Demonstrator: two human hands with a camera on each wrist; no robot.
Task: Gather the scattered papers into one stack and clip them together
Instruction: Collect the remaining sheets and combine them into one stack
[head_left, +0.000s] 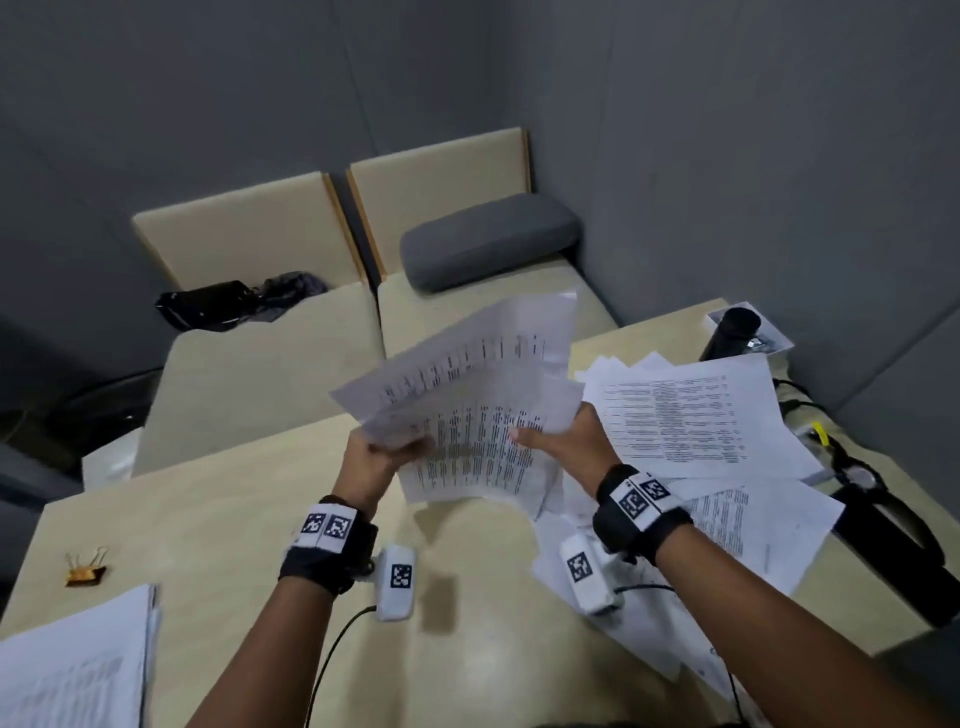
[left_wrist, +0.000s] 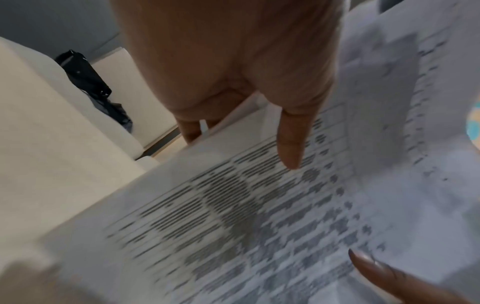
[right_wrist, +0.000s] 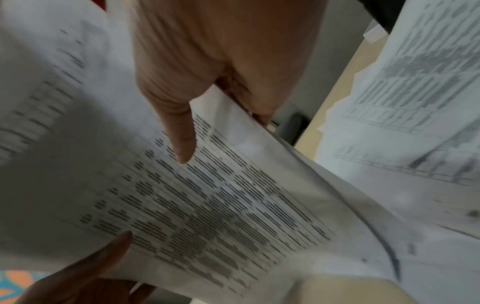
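Both hands hold a loose bundle of printed sheets (head_left: 467, 415) in the air above the beige table (head_left: 208, 519). My left hand (head_left: 379, 457) grips its left edge, thumb (left_wrist: 291, 142) on top of the print. My right hand (head_left: 561, 441) grips the right edge, thumb (right_wrist: 182, 135) on the page and fingers beneath. More scattered papers (head_left: 691, 415) lie on the table to the right, some under my right forearm. Another stack of papers (head_left: 78, 670) lies at the near left corner. A gold binder clip (head_left: 85, 569) sits at the table's left edge.
A black bottle (head_left: 727, 332) stands at the far right of the table; dark gear with a yellow tag (head_left: 883, 525) lies along the right edge. Beyond the table are beige benches with a grey cushion (head_left: 488, 244) and a black bag (head_left: 208, 304).
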